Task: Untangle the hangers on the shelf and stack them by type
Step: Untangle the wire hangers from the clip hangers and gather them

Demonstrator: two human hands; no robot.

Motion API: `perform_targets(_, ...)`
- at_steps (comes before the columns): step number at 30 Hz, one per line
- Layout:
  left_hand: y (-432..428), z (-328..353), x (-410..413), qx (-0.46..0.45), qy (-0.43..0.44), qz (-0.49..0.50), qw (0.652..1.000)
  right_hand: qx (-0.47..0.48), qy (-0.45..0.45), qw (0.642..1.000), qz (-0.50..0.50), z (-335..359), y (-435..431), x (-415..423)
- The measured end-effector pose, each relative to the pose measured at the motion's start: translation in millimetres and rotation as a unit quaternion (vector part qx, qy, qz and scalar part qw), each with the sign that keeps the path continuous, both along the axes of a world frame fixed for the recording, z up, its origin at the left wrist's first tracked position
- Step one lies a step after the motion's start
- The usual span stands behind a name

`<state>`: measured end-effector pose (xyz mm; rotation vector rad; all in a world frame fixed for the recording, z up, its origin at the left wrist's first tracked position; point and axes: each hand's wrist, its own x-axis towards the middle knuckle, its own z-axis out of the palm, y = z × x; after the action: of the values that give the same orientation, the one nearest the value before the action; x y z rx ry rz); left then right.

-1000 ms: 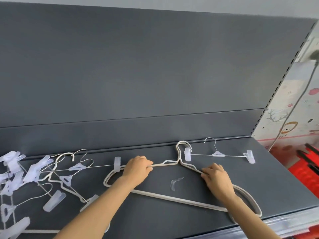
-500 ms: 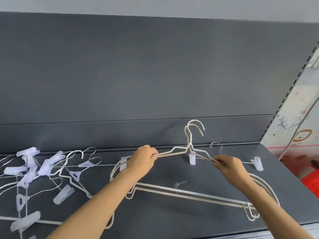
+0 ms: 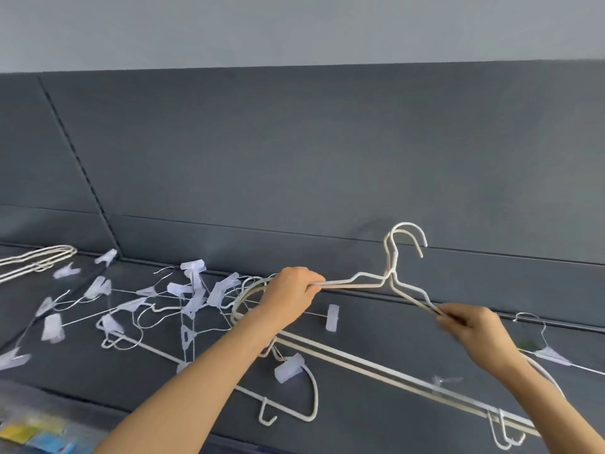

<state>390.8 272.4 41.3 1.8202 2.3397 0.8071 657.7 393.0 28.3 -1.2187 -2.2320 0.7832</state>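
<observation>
Two white hangers (image 3: 391,274) held by left grip (image 3: 288,294) and right grip (image 3: 474,329); labels (image 3: 39,435) blurred.

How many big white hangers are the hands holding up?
2 hangers, pressed together above the shelf: left hand grips one shoulder, right hand pinches the other. A third could hide between them.

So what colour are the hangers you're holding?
Creamy white hangers, clearest in the head view.
</observation>
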Motion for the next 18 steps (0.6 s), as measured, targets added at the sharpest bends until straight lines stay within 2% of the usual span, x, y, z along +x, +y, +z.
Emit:
perform_targets(5,-46.0,-7.0,-75.0,0.104,0.004,0.085,0.991,0.000,0.018,0.999,-0.029,-0.6,-24.5,-53.1)
perform_targets(8,-76.3,-21.9,-128.9,0.089,0.006,0.135,0.987,-0.001,0.032,0.998,-0.055,-1.6,-41.9,-86.2)
perform_targets(12,-101.0,-46.5,-178.5,-0.005,0.027,0.073,0.997,-0.016,0.016,0.995,-0.094,-9.5,-65.4,-128.3)
perform_targets(15,-106.0,-54.3,-195.5,0.002,0.062,0.053,0.997,-0.028,0.009,0.993,-0.118,-14.0,-81.2,-152.0)
perform_targets(18,-106.8,-56.3,-196.1,0.048,0.118,0.006,0.992,-0.043,0.007,0.991,-0.128,-16.9,-92.7,-167.8)
